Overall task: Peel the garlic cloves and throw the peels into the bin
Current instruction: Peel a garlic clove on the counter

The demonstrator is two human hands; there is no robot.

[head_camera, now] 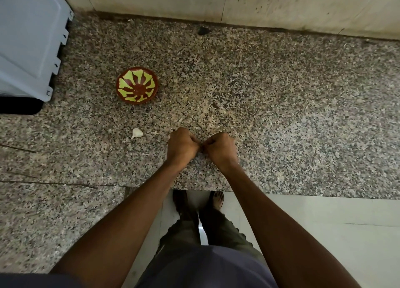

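The speckled granite counter point(281, 114) fills most of the view, and everything else is placed against it: a pale tiled wall point(238, 2) rises along its far edge, and a light grey-blue appliance point(28, 39) stands on its far left corner, with a black base showing under its near side. Below the counter's near edge lie pale floor tiles point(324, 233), where the person's legs in olive trousers and two sandalled feet show between the forearms. Both forearms reach up over the counter's near edge to the middle of the slab. There the left hand point(181, 146) and the right hand point(220, 149) meet knuckle to knuckle, fingers of both curled in tight, thumbs and fingertips pressed together at the point where the hands touch; whatever they pinch is hidden between them (presumably a clove, though it cannot be made out). On the counter, left of the hands and further back, sits a small red-brown bowl point(137, 85) painted inside with yellow-green petal shapes. One unpeeled white garlic clove point(137, 133) lies on the counter just left of the left hand, between it and the bowl. A small dark lump point(203, 30) rests near the counter's far edge.
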